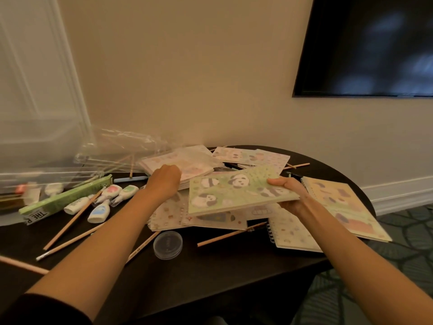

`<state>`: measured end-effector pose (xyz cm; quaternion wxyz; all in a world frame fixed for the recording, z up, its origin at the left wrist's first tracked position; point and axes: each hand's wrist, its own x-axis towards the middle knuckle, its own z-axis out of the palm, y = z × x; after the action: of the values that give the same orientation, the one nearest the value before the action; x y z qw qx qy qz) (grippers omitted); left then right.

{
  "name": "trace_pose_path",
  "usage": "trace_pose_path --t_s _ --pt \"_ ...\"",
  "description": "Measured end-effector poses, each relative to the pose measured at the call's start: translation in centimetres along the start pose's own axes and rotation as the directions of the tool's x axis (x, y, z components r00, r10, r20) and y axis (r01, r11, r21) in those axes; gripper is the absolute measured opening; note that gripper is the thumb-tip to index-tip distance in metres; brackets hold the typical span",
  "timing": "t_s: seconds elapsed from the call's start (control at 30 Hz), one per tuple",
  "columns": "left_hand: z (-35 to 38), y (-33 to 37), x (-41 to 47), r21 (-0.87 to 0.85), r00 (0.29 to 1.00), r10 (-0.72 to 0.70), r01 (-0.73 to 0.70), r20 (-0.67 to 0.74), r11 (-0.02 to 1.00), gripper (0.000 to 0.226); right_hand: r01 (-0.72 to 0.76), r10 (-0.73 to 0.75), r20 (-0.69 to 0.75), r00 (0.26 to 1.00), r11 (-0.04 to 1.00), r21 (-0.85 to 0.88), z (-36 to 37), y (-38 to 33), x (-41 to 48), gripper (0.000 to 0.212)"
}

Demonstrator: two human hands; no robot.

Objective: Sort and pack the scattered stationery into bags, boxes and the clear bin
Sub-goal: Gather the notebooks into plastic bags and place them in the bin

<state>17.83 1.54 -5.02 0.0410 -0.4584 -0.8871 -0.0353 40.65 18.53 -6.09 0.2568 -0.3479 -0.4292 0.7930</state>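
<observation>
Panda notebook (234, 193), frame centre, held above the scattered notebooks.
Right hand (289, 192) pinches its right edge, thumb on top; left hand (164, 181) lies on bagged stack (187, 166), fingers hidden, grip unclear. Risk: the one-edge hold may let the notebook sag and slip.

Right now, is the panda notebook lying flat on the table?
No, the right hand grips the panda notebook by its edge, raised above the table.

The long green box (63, 199), left of the round clear pot (167, 244), shows "THE" on its end; the rest is illegible.
</observation>
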Motion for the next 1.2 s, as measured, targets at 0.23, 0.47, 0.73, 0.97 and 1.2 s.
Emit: trace_pose_path --t_s 0.23,0.47,0.73,0.97,1.2 --pt "-0.6 -0.3 -0.4 0.166 0.998 0.059 -0.062 0.021 0.984 0.015 0.252 -0.244 -0.083 0.966 0.960 0.122 2.6 1.3 -0.2 0.036" --pt "-1.0 -0.5 -0.3 0.184 0.991 0.123 -0.130 0.049 0.974 0.035 0.359 -0.313 -0.257 0.914 0.920 0.155 6.3 3.9 -0.5 0.038" --pt "-0.6 -0.5 -0.3 0.128 0.994 0.114 -0.112 -0.005 0.985 0.019 0.315 -0.324 -0.029 0.946 0.936 -0.157 12.4 8.0 1.1 0.049" --pt "-0.4 -0.8 1.0 -0.039 0.995 0.097 -0.098 -0.035 0.994 0.016 -0.136 0.139 0.138 0.981 0.990 -0.029 12.7 6.6 2.6 0.029" --pt "0.2 2.3 4.4 -0.047 0.985 0.075 -0.083 -0.156 0.995 0.025 0.099 -0.096 0.149 0.984 0.995 -0.010 13.5 7.9 4.6 0.026"
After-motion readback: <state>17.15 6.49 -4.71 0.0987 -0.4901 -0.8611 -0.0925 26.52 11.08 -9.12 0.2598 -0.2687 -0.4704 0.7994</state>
